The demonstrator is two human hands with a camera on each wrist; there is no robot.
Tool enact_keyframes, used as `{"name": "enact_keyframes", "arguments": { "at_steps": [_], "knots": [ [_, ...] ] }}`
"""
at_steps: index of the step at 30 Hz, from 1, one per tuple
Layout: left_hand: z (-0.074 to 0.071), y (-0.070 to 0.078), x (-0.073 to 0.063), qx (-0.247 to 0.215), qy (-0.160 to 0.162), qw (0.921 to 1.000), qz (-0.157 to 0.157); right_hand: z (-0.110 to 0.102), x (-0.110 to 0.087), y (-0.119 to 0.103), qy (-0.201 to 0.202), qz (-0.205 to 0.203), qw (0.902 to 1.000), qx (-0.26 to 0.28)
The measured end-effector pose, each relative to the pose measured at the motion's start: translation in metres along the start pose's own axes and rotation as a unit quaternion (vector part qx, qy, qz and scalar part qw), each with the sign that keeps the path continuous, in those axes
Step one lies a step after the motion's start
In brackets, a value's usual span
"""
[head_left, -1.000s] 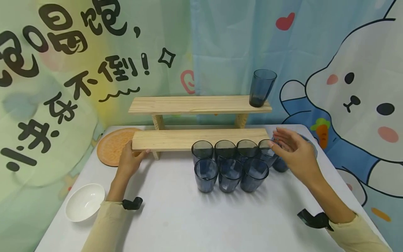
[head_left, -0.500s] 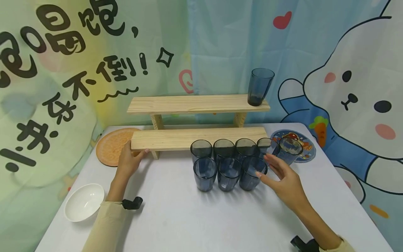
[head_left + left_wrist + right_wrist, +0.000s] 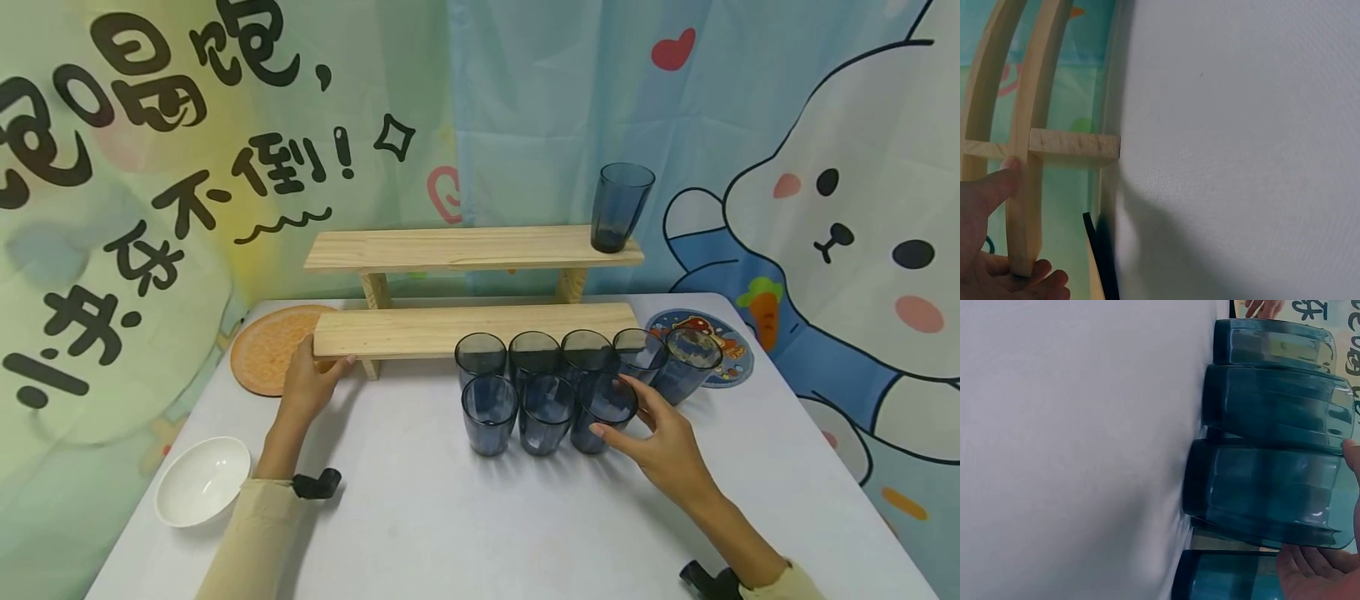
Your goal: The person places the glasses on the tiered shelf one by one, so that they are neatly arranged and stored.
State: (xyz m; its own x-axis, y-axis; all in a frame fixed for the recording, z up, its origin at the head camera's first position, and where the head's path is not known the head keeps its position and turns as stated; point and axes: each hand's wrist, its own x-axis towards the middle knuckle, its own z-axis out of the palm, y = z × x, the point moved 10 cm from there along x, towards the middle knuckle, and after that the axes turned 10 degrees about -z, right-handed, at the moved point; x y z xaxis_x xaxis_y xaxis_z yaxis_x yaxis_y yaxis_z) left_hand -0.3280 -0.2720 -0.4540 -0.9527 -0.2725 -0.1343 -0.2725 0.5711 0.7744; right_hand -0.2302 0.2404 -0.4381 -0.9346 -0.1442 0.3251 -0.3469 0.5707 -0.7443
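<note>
My left hand (image 3: 306, 385) grips the left end of the lower board of a two-tier wooden shelf (image 3: 405, 333). In the left wrist view, its thumb lies on one face of the board (image 3: 1025, 212) and its fingers curl around the end. My right hand (image 3: 663, 450) holds the rightmost front drinking glass (image 3: 596, 429), thumb in front and fingers at the far right side. This blue glass (image 3: 1260, 484) stands on the table, upright, beside two others in the front row. Behind them is a row of several more blue glasses (image 3: 480, 354).
Another blue glass (image 3: 621, 208) stands on the right end of the upper board. An orange round mat (image 3: 258, 354) and a white bowl (image 3: 202, 483) lie at left. A patterned round mat (image 3: 738, 358) lies behind the glasses at right. A printed curtain (image 3: 525, 125) hangs behind.
My right hand has come from the far right glasses toward the front and left, and closed around the rightmost front glass. My left hand has stayed on the shelf.
</note>
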Motion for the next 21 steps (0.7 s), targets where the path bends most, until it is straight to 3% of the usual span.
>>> {"name": "enact_keyframes", "arguments": {
  "at_steps": [6,13,21],
  "knots": [
    [-0.002,0.001,-0.001,0.000,0.005,1.0000,0.004,0.006,0.001,0.004,0.003,0.008,0.9993,0.036],
    [-0.001,0.001,0.000,0.003,0.003,1.0000,0.003,0.013,0.001,0.004,0.012,-0.021,0.9981,0.057],
    [0.001,0.000,0.001,0.000,0.000,1.0000,-0.003,0.011,0.000,0.004,0.019,-0.026,0.9976,0.061]
  ]
}}
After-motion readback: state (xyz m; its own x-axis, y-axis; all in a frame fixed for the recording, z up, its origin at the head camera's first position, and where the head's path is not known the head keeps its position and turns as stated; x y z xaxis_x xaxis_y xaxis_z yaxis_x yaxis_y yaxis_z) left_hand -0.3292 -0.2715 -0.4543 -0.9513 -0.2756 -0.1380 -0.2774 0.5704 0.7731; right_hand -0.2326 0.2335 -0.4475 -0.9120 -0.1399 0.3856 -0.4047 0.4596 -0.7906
